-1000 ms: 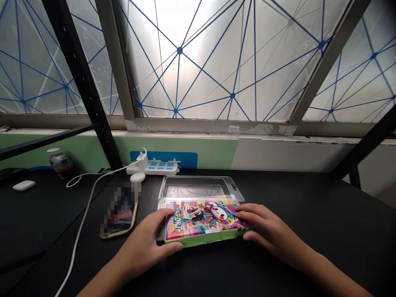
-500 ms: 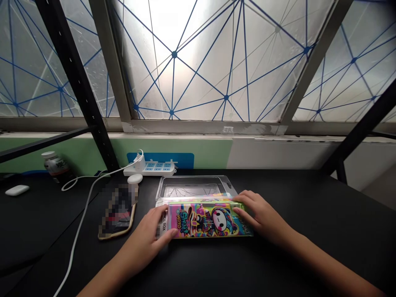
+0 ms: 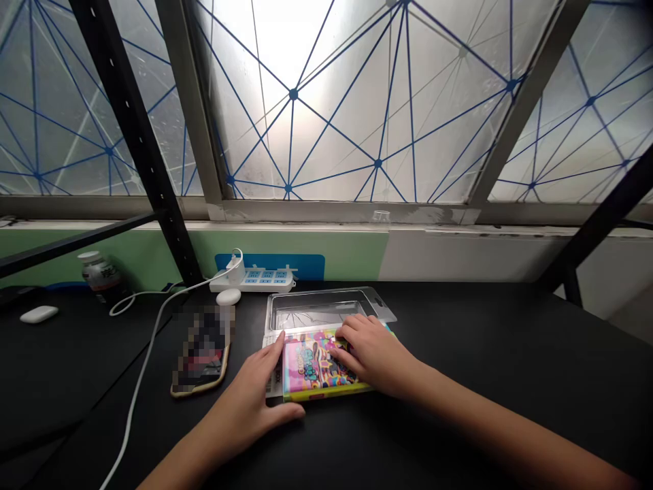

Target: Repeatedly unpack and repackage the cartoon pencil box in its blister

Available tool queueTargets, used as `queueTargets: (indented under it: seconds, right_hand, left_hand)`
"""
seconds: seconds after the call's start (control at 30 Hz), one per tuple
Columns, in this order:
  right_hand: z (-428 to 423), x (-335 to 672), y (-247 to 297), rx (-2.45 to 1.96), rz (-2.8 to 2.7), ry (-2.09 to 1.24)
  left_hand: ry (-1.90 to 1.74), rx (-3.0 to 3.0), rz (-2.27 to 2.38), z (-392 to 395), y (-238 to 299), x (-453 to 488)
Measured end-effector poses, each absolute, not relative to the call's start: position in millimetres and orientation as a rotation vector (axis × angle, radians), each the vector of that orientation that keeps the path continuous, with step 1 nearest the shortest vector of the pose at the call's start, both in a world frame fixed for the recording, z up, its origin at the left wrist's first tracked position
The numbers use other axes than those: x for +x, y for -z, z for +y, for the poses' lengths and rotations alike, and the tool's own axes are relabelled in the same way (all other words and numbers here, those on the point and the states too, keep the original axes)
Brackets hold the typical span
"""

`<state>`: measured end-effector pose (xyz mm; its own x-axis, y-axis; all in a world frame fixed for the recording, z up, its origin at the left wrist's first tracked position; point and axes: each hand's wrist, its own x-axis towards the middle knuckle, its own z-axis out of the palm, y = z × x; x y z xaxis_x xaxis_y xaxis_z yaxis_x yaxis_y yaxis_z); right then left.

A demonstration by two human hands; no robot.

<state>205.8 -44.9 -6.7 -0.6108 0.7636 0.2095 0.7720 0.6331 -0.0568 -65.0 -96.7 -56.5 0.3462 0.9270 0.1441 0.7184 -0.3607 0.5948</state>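
Note:
A colourful pencil box [image 3: 306, 364] with cartoon artwork and a yellow-green front edge lies flat on the black desk. My left hand [image 3: 255, 391] is at its left end, thumb and fingers spread apart; the fingertips meet the box's edge and the thumb is just in front of it. Across the top of the box lies my right hand [image 3: 380, 357], thumb and fingers apart and slightly bent, covering its right part. Behind and partly under the box is a clear plastic blister package [image 3: 316, 298] with a hang tab at its right.
Left of my left hand lies a phone [image 3: 204, 361], its screen blurred out. A white power strip [image 3: 268, 279] stands by the wall, with a white cable [image 3: 137, 388] running forward. White rounded cases [image 3: 228, 297] and a bottle [image 3: 102, 275] are farther left.
The box, tilted up earlier, now lies flatter with its top showing. My right hand has moved left from its right end onto the top. My left thumb has come off the front face.

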Motion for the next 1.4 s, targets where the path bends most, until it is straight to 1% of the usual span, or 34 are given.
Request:
queueTargets:
  seconds: [0.2, 0.3, 0.53, 0.77, 0.87, 0.97, 1.07, 1.2, 1.3, 1.4]
  right_hand:
    - [-40, 204, 23, -1.278, -2.466, -0.051]
    - [-40, 202, 27, -1.271, -2.435, -0.047]
    - [-38, 199, 27, -1.204, -2.402, 0.097]
    - [-36, 202, 23, -1.002, -2.264, 0.287]
    - [-53, 209, 13, -0.834, -2.227, 0.39]
    - [-81, 220, 0, -0.68, -2.317, 0.451]
    - [-106, 239, -6, -0.646, -2.517, 0.288]
    - [-106, 284, 3, -0.83, -2.727, -0.069]
    - [-87, 322, 16, -1.117, -2.693, -0.284]
    - [-70, 342, 26, -1.336, -2.555, -0.6]
  left_hand:
    - [-0.737, 2.176, 1.389, -98, 57, -65]
    - [-0.74, 2.176, 1.374, -98, 57, -64]
    - [-0.72, 2.177, 1.412, -98, 57, -65]
    - [-0.674, 2.137, 1.411, -97, 49, -61]
    - [-0.624, 2.107, 1.384, -96, 49, -67]
    - [-0.602, 2.013, 1.359, -97, 50, -77]
    - [-0.623, 1.966, 1.327, -98, 51, -81]
    - [-0.503, 1.981, 1.429, -96, 51, -75]
    - [-0.491, 2.006, 1.467, -93, 53, -71]
    - [-0.555, 1.999, 1.452, -93, 55, -71]
